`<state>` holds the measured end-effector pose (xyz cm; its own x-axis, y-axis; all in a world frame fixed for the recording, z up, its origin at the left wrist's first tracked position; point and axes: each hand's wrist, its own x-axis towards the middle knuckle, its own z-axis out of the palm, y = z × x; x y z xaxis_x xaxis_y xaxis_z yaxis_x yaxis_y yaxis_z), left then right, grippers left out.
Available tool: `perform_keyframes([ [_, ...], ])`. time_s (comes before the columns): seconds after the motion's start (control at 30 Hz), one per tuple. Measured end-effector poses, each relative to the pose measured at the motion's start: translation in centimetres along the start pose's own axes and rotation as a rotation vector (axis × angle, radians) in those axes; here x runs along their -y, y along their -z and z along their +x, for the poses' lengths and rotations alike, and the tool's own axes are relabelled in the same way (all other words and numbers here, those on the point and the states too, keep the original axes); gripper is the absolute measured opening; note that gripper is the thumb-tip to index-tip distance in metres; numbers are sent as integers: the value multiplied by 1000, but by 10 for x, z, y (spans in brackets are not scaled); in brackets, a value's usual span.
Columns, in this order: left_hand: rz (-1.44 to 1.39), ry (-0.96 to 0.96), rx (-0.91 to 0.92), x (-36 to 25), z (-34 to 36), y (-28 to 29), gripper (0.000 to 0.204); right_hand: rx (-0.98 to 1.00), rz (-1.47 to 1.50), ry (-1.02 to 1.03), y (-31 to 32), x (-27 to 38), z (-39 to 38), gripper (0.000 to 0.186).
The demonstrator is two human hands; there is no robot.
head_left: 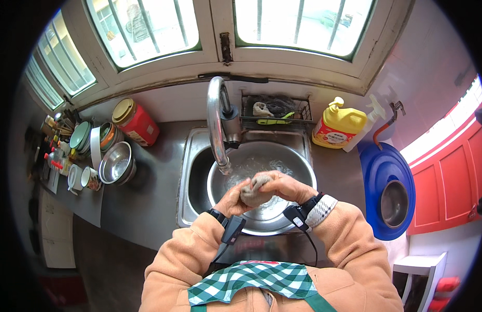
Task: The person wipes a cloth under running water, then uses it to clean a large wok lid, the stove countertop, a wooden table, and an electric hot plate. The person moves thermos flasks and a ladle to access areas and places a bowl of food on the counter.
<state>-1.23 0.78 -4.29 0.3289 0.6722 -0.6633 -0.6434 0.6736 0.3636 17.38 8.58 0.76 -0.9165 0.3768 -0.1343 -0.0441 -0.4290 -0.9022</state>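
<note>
My left hand (235, 198) and my right hand (287, 186) are closed round a wadded grey-beige cloth (256, 191). They hold it above a large steel basin (308, 177) that sits in the steel sink (188, 210) with water in it. The curved chrome faucet (215, 125) hangs over the basin, its spout end just above and left of the cloth.
Stacked bowls (116, 162), a mug (90, 179) and a red-bodied jar (141, 125) stand left. Behind the sink is a wire rack (305, 109) with cloths. A yellow jug (336, 128), a spray bottle (372, 118) and a blue lid (386, 164) with a steel bowl (394, 204) are right.
</note>
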Motion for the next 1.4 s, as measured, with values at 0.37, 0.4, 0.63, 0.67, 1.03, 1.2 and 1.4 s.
perform_keyframes([
  [0.37, -180, -204, 492, 1, -37, -52, 67, -275, 591, -40, 17, -23, -4, 64],
  [0.4, -209, -213, 514, 4, -37, -54, 73, -196, 709, 12, 14, -24, -4, 67],
  [0.63, 9, -158, 354, 16, -33, -51, 60, -384, 446, 202, 2, -4, 1, 42],
  [0.67, 111, -137, 302, 13, -33, -49, 58, -456, 272, 240, 3, -1, 2, 39],
  [1.03, 1589, -916, -391, 18, -18, -60, 83, -929, -676, -141, 13, -23, 35, 45],
  [1.2, 1298, -864, -306, -10, -27, -48, 59, -483, 356, -70, 21, -15, 19, 36],
  [1.4, -15, -265, 356, -14, -48, -47, 34, -471, 308, 113, 15, 2, -1, 37],
])
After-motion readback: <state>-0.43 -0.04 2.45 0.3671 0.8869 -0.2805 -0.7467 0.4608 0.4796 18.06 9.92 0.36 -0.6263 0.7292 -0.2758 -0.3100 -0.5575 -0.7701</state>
